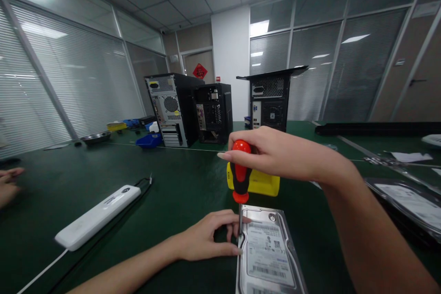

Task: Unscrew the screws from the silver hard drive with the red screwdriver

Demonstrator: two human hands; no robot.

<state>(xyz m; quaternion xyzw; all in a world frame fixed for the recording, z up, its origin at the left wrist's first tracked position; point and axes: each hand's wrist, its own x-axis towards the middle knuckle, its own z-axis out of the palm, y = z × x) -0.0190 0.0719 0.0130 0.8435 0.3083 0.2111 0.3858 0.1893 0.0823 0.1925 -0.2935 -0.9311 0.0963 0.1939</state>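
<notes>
A silver hard drive (268, 252) with a printed label lies flat on the green table in front of me. My right hand (255, 149) is wrapped round the red and black handle of a screwdriver (241, 174) from above. The screwdriver stands upright, its shaft reaching down to the drive's left edge. My left hand (213, 236) grips that same edge, thumb and fingers on either side of the screwdriver's tip. The tip itself is partly hidden by the fingers. Just behind the drive sits a yellow bin (263, 183), partly covered by my right hand.
On the left lies a white power strip (99, 218) with cables. Computer cases (188, 105) stand at the back beside a blue bin (149, 141). More drives (409, 202) lie at the right. Another person's hand (8, 186) shows at the left edge.
</notes>
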